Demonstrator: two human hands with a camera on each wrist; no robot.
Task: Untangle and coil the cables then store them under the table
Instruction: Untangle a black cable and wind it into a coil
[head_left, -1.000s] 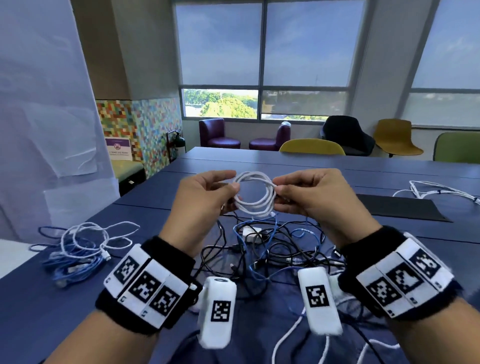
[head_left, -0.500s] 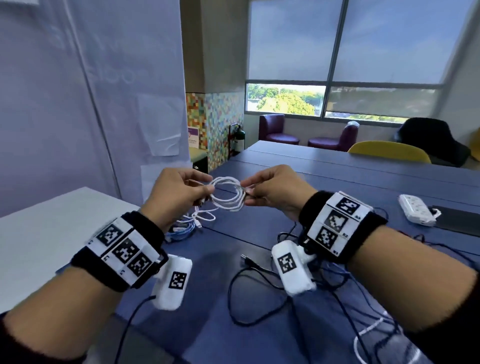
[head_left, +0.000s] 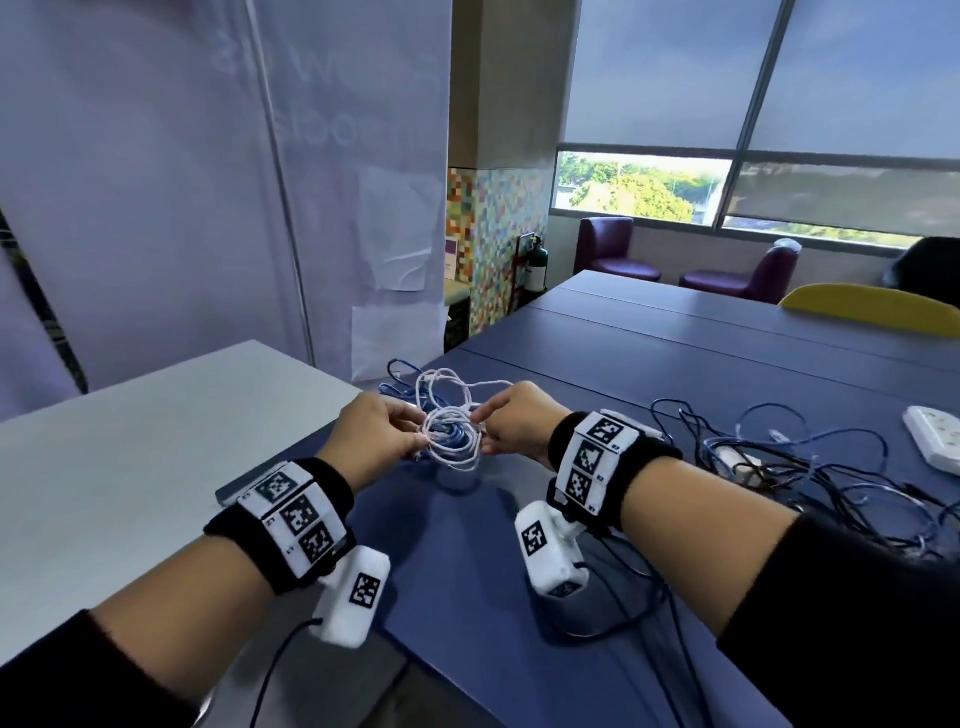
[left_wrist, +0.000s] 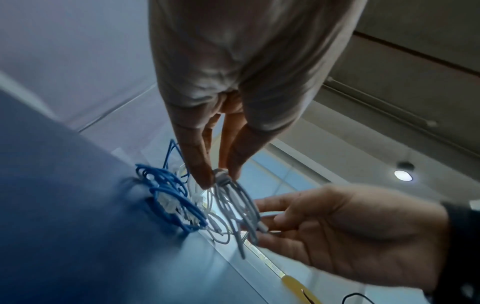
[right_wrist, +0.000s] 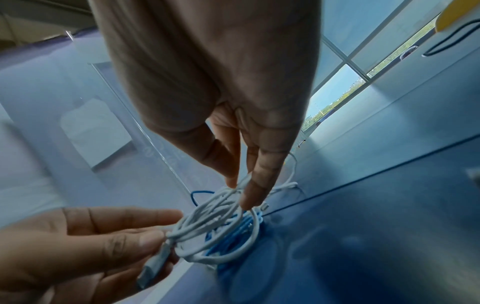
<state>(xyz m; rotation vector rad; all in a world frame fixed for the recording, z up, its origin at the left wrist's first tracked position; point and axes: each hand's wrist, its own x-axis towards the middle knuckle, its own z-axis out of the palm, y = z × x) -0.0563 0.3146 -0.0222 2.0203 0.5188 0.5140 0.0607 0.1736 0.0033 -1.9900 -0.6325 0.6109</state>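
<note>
**White coil carried left to the sorted pile, release not yet made**

Head view: a second back I had the white coil (head_left: 451, 437) up in front of me over the black-and-blue tangle (head_left: 810, 467). Since then I swung left, and the coil hung low over the blue table (head_left: 675, 374) near its left corner, right above the blue cable bundle (head_left: 415, 400) and the loose white cable (head_left: 457, 384) already lying there. My left hand (head_left: 382, 434) pinched the coil's left side and my right hand (head_left: 511, 423) pinched its right. The tangle sat well apart on my right, with a white power strip (head_left: 935, 441) beyond it. A white table (head_left: 156, 441) butted against the blue one on my left.

Left wrist view: my left thumb and fingertips (left_wrist: 205, 176) were closed narrow on a gathered bunch of coil loops. The right hand (left_wrist: 350, 230) showed palm-on, fingers fairly straight, tips against the loops and the plug end. The blue bundle (left_wrist: 168, 195) lay on the table just behind the coil.

Right wrist view: my right thumb and forefinger (right_wrist: 257, 185) pinched a strand at the coil's (right_wrist: 215, 226) top, other fingers not clear. The left hand (right_wrist: 91, 242) held the loops between thumb and fingers, USB plug (right_wrist: 155, 265) hanging below. Coil looked just above the blue bundle; contact I couldn't tell.

My read: this cable's coiling was done and it had reached the staging pile. The tangle stayed unsorted and nothing sat under the table yet, so the task was early-to-mid.
</note>
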